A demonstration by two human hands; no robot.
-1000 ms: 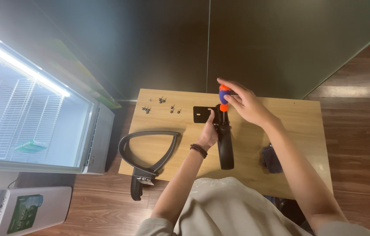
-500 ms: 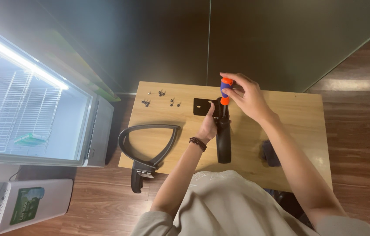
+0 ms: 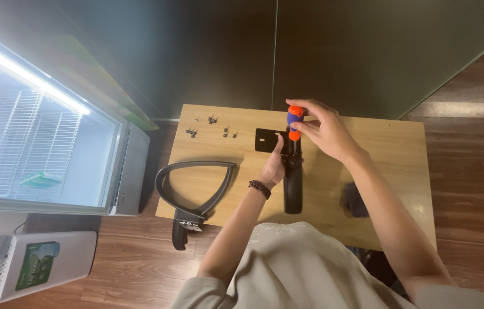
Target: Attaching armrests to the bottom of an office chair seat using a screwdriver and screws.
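Your right hand (image 3: 325, 129) was raised over the far middle of the wooden desk (image 3: 390, 143), its fingers pinching the orange-and-blue handle of a screwdriver (image 3: 294, 121) from the top. The tool stood upright, tip pointing down into the far end of the long black armrest part (image 3: 293, 183); gripping at the very cap looked suited to spinning the handle while pressing straight down

Your left hand (image 3: 275, 166) lay against the left side of that black part, fingers curled around it and thumb stretched toward the flat black plate (image 3: 267, 140) just beyond. The hold appeared to steady the part so it would not twist under the driver. A dark bead bracelet (image 3: 259, 187) sat on that wrist

Loose screws (image 3: 213, 127) were scattered at the far left of the desk, apart from the work but within reach. A second armrest, the curved black loop frame (image 3: 193, 191), rested at the near left edge, its stem hanging past the desk rim. A small dark cloth-like object (image 3: 355, 200) lay to the right, beside your right forearm; what it was could not be told

Left of the desk stood a lit glass-door cooler (image 3: 42, 143) with empty wire shelves
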